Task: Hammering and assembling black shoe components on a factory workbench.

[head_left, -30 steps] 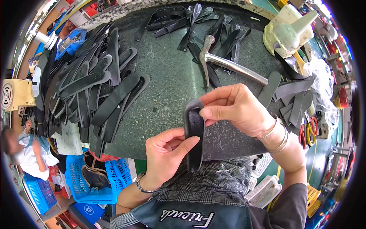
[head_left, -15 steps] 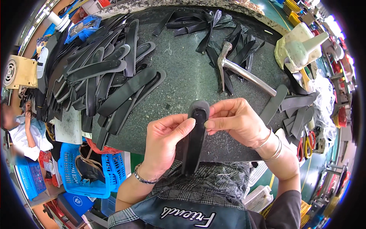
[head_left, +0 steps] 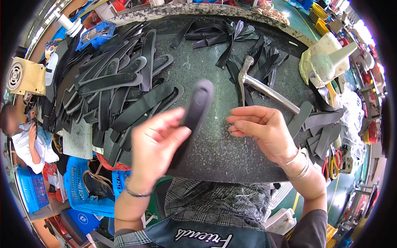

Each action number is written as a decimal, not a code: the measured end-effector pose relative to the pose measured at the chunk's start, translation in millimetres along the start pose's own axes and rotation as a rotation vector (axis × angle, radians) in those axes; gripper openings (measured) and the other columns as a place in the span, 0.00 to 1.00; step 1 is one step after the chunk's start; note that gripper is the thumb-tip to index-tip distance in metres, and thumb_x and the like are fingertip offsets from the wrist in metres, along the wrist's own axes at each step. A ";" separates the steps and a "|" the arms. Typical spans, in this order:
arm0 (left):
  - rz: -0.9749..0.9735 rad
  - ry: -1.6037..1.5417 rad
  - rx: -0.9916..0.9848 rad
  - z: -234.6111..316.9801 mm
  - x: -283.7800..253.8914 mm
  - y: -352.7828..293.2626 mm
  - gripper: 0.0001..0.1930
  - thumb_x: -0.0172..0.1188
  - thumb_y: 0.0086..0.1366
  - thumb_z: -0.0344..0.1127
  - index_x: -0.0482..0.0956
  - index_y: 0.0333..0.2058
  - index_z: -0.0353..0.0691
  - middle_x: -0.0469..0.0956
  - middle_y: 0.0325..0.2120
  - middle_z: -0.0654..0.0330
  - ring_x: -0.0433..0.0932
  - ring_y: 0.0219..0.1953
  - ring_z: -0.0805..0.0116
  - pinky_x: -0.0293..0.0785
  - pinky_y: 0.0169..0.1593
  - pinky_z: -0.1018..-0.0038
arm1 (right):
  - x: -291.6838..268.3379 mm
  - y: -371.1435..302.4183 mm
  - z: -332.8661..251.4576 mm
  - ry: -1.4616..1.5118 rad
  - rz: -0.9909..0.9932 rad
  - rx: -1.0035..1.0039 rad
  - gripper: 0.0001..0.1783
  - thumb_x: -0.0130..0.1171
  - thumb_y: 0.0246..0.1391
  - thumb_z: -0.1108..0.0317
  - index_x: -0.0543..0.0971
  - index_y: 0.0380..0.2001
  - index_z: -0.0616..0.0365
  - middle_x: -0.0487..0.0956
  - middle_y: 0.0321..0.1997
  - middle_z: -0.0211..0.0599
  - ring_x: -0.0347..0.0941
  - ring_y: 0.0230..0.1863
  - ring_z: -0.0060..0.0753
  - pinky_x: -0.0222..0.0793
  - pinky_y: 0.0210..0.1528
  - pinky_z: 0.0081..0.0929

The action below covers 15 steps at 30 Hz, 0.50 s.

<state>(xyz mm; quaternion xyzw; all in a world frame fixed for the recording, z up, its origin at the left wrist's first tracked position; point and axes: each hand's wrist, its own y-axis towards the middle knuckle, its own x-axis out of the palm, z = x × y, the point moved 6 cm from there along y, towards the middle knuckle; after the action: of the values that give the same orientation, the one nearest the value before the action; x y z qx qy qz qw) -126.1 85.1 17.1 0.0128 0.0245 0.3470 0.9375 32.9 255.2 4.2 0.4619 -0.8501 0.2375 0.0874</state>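
Note:
My left hand (head_left: 155, 144) is closed on a long black strap (head_left: 197, 105) with a rounded, grey-edged end, pinched between thumb and fingers. The strap tilts, its rounded end pointing away from me and its lower part behind the hand. My right hand (head_left: 264, 130) is apart from the strap, fingers loosely bent and nothing visible between them. Just beyond that hand a metal hammer (head_left: 271, 91) lies on the dark work surface (head_left: 215, 165). To the left is a large heap of similar black straps (head_left: 109, 82).
Thin black strips (head_left: 264, 56) lie at the back of the surface. A pale machine part or stand (head_left: 326, 58) is at the back right, above flat dark pieces (head_left: 324, 134) and scissors (head_left: 334, 163). Blue baskets (head_left: 78, 186) stand lower left. Another person (head_left: 31, 140) sits at the far left.
My right hand has let go of the strap and moved slightly right. My left hand has carried the strap left, its rounded end now farther from me.

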 end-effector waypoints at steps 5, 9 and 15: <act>0.363 1.040 0.660 68.4 -33.9 51.6 0.30 0.72 0.50 0.28 0.76 0.54 0.40 0.78 0.50 0.53 0.74 0.52 0.55 0.69 0.57 0.62 | -36.2 -4.0 -38.1 -0.722 0.188 -0.349 0.17 0.64 0.50 0.78 0.80 0.46 0.63 0.83 0.41 0.37 0.78 0.40 0.23 0.75 0.48 0.23; 0.110 1.047 0.684 68.3 19.8 104.3 0.20 0.69 0.56 0.38 0.81 0.48 0.42 0.81 0.43 0.57 0.72 0.53 0.57 0.63 0.56 0.58 | -46.2 5.4 -60.4 -1.343 0.300 -0.660 0.22 0.67 0.42 0.75 0.78 0.44 0.61 0.76 0.41 0.45 0.71 0.46 0.46 0.68 0.52 0.36; 0.144 1.184 0.636 7.0 77.0 207.8 0.12 0.65 0.59 0.37 0.81 0.41 0.40 0.80 0.36 0.52 0.73 0.47 0.53 0.64 0.49 0.54 | -48.7 38.7 -52.1 -1.549 0.174 -0.683 0.18 0.63 0.46 0.76 0.76 0.43 0.60 0.74 0.36 0.42 0.69 0.42 0.47 0.66 0.50 0.38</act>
<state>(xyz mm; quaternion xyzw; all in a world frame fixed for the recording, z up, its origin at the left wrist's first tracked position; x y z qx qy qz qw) -202.4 292.8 29.8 0.0972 0.6341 0.3329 0.6911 24.4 334.5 19.2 0.3754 -0.7273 -0.4095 -0.4030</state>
